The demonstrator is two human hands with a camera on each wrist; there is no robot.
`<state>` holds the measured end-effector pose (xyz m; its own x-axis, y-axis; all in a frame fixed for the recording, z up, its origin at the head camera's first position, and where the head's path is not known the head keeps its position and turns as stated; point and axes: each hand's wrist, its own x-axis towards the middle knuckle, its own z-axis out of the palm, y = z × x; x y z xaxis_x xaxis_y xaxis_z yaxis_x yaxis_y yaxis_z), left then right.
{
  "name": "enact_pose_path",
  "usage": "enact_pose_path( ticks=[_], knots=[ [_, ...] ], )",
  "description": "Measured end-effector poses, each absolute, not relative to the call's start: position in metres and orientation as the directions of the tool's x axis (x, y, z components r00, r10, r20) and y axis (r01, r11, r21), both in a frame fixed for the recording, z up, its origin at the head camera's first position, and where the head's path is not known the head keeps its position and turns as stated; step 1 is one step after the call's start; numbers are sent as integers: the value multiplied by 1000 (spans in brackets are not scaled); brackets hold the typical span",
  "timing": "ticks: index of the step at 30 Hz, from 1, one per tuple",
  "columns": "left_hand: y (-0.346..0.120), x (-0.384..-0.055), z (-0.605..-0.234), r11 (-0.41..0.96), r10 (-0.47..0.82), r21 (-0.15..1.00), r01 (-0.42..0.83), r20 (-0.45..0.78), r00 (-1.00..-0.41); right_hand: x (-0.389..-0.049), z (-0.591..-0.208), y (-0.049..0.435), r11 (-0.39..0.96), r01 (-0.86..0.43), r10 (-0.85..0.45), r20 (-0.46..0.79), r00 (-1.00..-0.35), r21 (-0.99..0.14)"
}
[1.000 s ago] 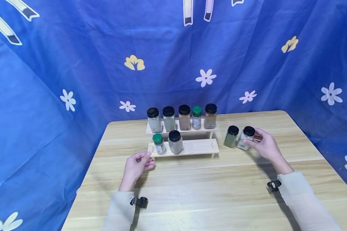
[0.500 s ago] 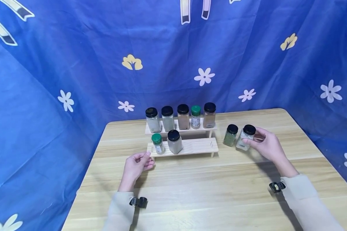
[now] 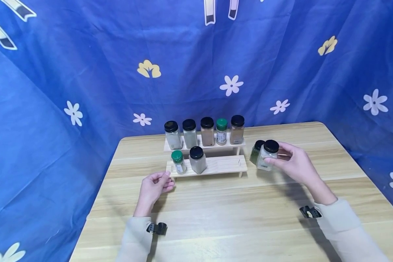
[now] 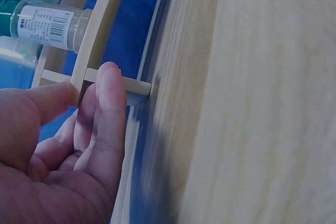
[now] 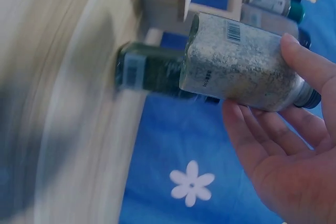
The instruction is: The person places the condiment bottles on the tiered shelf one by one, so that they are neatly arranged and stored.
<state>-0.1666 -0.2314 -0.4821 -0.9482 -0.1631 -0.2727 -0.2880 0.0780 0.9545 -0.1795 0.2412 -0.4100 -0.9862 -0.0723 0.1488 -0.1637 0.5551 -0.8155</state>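
My right hand holds a clear spice jar with a black lid and pale, flaky contents between thumb and fingers. The jar is tilted a little and overlaps a spice jar of green herbs in the head view. My left hand pinches the left end of the lower wooden shelf, thumb on top and fingers underneath. Toward the left on that shelf stand a green-lidded spice jar and a black-lidded jar with greyish contents.
On the upper tier behind stand several spice jars, among them a green-lidded one and a black-lidded brown one. The rack sits toward the back of the wooden table. A blue patterned cloth hangs behind.
My right hand has raised the pale jar off the table and brought it left, in front of the green herb jar. My left hand stays at the shelf end.
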Motion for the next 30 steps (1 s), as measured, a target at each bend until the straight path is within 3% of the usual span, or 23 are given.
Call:
enact_pose_path(
  ticks=[22, 30],
  knots=[
    [-230, -165, -480, 65, -179, 960, -274, -259, -949, -198, -412, 146, 392, -299, -259, 208, -943, -870],
    [-229, -164, -480, 57, -176, 961, -272, -258, -950, -205, -416, 117, 403, -300, -283, 194, -939, -865]
  ],
)
